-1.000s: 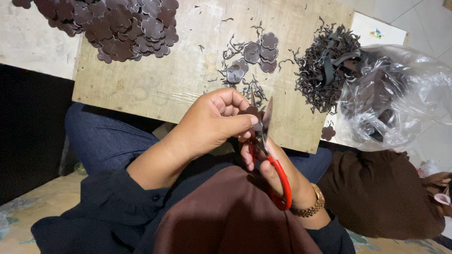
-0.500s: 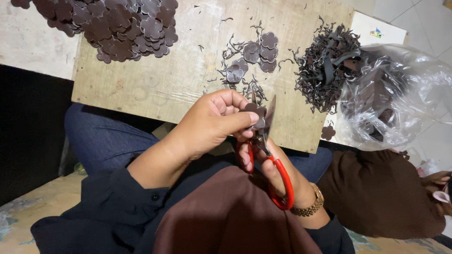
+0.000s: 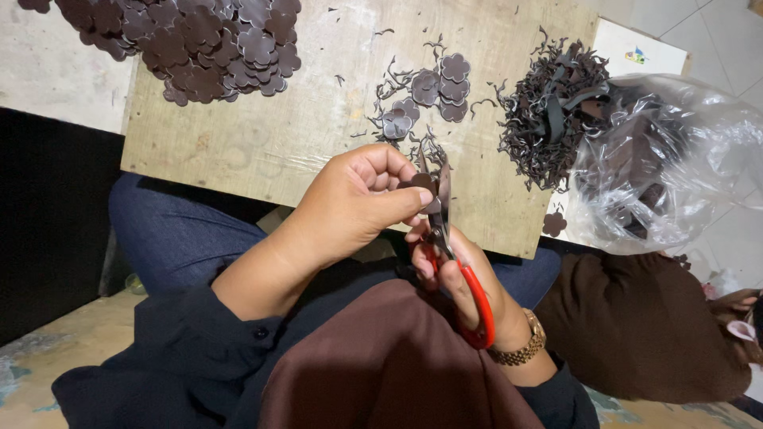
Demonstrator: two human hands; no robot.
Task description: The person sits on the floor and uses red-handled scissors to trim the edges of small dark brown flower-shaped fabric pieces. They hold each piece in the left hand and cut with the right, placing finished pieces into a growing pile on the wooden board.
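Dark brown flower cutout (image 3: 421, 184) pinched in left hand (image 3: 350, 208), centre frame; thin, light, floppy, so grip by edge. Right hand (image 3: 461, 282) closed on red-handled scissors (image 3: 453, 262), blades at 12 o'clock. Trimmings pile (image 3: 548, 119) at 2 o'clock.

Clear plastic bag (image 3: 675, 159), board's right

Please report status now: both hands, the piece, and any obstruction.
Left hand pinches small brown flower piece. Right hand grips red-handled scissors, blades at the piece. Trimmings off to the side, nothing blocking.
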